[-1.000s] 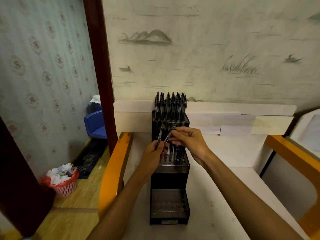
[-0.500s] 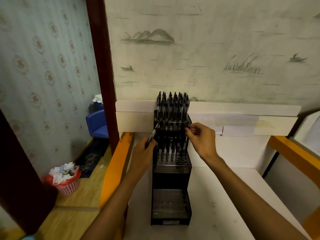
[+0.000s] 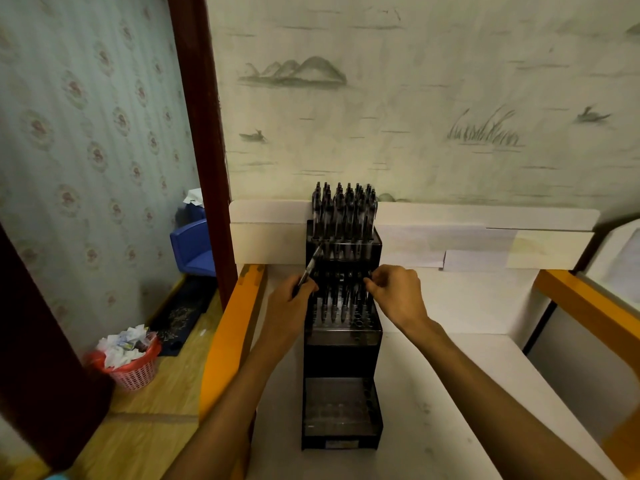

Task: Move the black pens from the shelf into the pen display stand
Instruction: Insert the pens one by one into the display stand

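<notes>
Black three-tier pen display stand [image 3: 343, 344] sits upright on the white shelf [image 3: 460, 393], its back against the white backboard [image 3: 270, 233].

Top tier is packed with black pens [image 3: 343, 213], all standing vertical, clicker ends up, tips down in the holes. Middle tier is partly filled: a few pens [image 3: 334, 299] stand near-vertical in the left and centre slots, with open holes at its front right. Bottom tier [image 3: 341, 407] shows only its slot plate.

Left hand [image 3: 294, 299] is at the stand's left edge, level with the middle tier, fingers curled round one black pen [image 3: 310, 266]. That pen's long axis runs diagonal: lower end buried in the fist, upper end pointing up and to the right, toward the front of the top tier. It is tilted, not vertical, and overlaps the stand's left front corner in the view. Cannot tell which end is the tip, and cannot tell if it touches the stand.

Right hand [image 3: 394, 292] is at the stand's right edge, same height, with thumb and fingertips pinched together at the rightmost part of the middle tier. Looks like a pinch on the top of a pen there, but it is dark against dark, so what it grips cannot be made out.

Both forearms come in from the bottom of the frame, one on each side of the stand.

Off the shelf: orange rail [image 3: 232, 334] to the left, red basket [image 3: 133, 368] of crumpled paper on the wood floor, blue chair [image 3: 194, 247] behind the dark door frame [image 3: 197, 133].
</notes>
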Action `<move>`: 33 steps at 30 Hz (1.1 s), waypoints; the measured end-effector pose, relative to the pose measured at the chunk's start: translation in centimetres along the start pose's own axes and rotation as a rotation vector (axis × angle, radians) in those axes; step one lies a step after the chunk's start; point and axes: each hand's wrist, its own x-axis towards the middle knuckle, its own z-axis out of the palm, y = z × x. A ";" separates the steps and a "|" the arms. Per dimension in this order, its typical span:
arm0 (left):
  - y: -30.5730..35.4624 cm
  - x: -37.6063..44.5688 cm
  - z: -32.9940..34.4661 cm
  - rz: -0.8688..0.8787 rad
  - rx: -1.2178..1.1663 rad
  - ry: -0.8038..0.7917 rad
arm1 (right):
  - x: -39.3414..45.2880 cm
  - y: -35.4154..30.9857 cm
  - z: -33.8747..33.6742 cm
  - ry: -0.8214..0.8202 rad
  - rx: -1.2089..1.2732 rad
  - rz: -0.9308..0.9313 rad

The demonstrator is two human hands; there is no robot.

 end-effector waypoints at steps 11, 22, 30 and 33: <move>-0.8 0.3 -0.3 -0.011 -0.022 -0.057 | -0.6 -3.2 -0.6 -0.073 0.346 0.070; -1.1 0.1 -0.8 -0.072 0.060 -0.273 | -0.8 -7.4 0.4 -0.240 0.777 0.112; -0.1 0.6 -3.8 0.163 0.535 -0.136 | -0.2 -6.8 0.3 0.002 0.544 0.009; 0.2 0.9 -5.0 0.351 0.756 -0.060 | -0.1 -6.8 0.6 0.017 0.399 -0.080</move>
